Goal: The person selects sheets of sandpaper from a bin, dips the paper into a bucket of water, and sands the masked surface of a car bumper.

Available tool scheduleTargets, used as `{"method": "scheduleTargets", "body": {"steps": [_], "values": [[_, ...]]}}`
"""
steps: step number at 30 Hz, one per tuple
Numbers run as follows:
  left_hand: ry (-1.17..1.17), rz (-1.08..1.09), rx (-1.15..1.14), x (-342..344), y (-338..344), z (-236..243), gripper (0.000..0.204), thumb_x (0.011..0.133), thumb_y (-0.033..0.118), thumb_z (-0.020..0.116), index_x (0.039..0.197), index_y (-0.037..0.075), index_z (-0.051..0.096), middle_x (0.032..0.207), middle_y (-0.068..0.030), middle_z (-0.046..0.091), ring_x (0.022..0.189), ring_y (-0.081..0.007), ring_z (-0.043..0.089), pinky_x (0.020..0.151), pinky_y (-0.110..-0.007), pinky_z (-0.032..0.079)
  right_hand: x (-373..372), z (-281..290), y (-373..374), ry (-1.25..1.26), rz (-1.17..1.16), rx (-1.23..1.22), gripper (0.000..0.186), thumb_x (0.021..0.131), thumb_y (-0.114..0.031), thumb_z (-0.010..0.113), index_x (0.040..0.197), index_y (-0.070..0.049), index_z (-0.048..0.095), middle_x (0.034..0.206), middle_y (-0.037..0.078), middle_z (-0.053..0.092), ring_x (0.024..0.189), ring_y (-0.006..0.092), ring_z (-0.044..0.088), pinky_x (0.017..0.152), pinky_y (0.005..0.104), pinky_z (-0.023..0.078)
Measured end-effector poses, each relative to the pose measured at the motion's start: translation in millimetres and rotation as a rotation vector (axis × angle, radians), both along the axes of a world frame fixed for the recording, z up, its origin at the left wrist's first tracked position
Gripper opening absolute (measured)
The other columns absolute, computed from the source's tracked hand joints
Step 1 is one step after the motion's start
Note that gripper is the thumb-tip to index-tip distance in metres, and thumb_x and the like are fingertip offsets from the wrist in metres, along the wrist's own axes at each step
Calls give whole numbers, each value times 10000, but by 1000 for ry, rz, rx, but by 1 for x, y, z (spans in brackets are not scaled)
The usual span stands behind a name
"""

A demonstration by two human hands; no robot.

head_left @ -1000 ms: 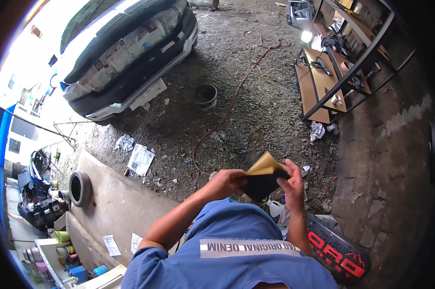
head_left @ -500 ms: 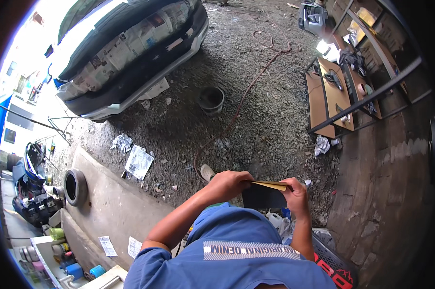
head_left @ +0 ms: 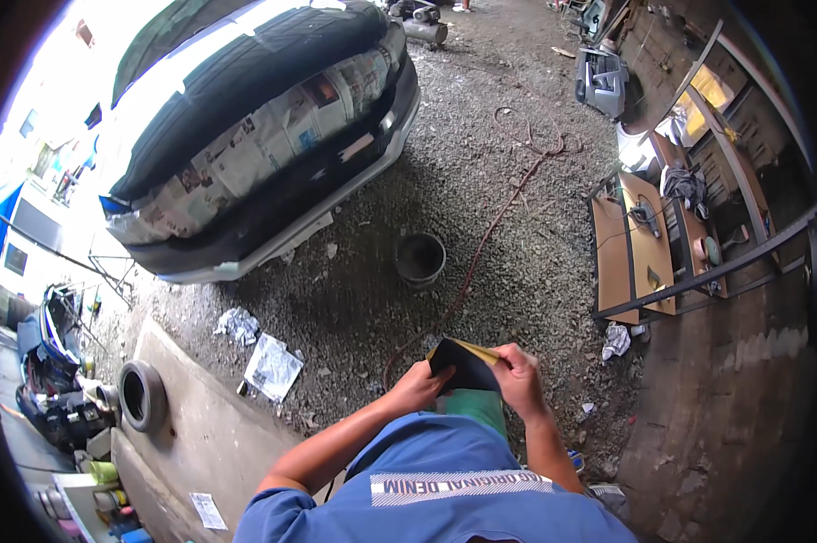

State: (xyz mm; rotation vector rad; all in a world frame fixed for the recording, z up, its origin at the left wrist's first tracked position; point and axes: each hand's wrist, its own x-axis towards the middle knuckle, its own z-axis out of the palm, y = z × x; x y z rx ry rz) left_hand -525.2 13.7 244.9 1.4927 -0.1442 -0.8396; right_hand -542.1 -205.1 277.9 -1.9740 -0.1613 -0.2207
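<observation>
Held in front of my waist is a folded sheet of sandpaper [head_left: 467, 369], dark on one face and yellowish on the other. My left hand [head_left: 416, 387] is closed on its left side, with the thumb over the dark face. At the upper right corner, by the yellowish edge, the fingers of my right hand [head_left: 520, 373] pinch it. The sheet is tilted, and its fold stands partly open between my hands.
A car front [head_left: 255, 145] masked with newspaper stands far left. A dark bucket [head_left: 421, 259] sits on gravel, with a reddish hose [head_left: 494, 226] beside it. A metal rack [head_left: 615, 271] stands right. At left are a tire [head_left: 142, 396] and crumpled paper [head_left: 274, 367].
The sandpaper has turned from nearly level to tilted, its fold opening wider. My left hand has moved lower and a little left; my right hand has shifted slightly left. The view has shifted.
</observation>
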Motion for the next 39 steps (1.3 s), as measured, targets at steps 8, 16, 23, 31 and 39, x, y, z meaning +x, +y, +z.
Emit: {"method": "scheduleTargets", "body": {"steps": [8, 16, 23, 31, 39], "values": [[-56, 145, 194, 103, -8, 15, 270, 1014, 126, 506, 1246, -8, 538, 1004, -121, 674, 897, -179, 616, 807, -362, 523, 119, -43, 7, 84, -29, -93, 100, 902, -34, 693, 971, -14, 624, 854, 103, 697, 764, 202, 676, 654, 333, 526], [363, 229, -24, 260, -1, -81, 282, 1005, 90, 523, 1265, -20, 531, 1043, -78, 666, 833, -166, 668, 711, -326, 575, 281, -157, -18, 528, 90, 333, 205, 932, -110, 690, 1086, -1, 609, 871, 49, 693, 804, 91, 636, 721, 265, 512], [511, 466, 323, 320, 23, -289, 423, 921, 15, 526, 1341, -16, 488, 1129, -121, 637, 1060, -242, 623, 892, -391, 536, 372, -358, -63, 921, 99, -149, 415, 899, -246, 663, 1233, -14, 576, 985, 166, 711, 957, 332, 685, 845, 424, 519], [629, 677, 408, 384, 19, -456, 680, 869, -66, 473, 1512, 87, 314, 1339, -204, 498, 1110, -287, 596, 938, -387, 513, 428, -534, -22, 1007, 137, -312, 405, 878, -192, 654, 1257, -73, 571, 1128, 208, 649, 1036, 406, 637, 888, 491, 508], [318, 684, 354, 451, 21, -620, 685, 889, -19, 462, 1550, 84, 316, 1504, -129, 402, 1352, -256, 423, 1129, -300, 268, 519, -738, 77, 624, 169, -333, 513, 817, -33, 602, 1321, -95, 526, 1276, 178, 547, 1159, 389, 569, 936, 474, 509]]}}
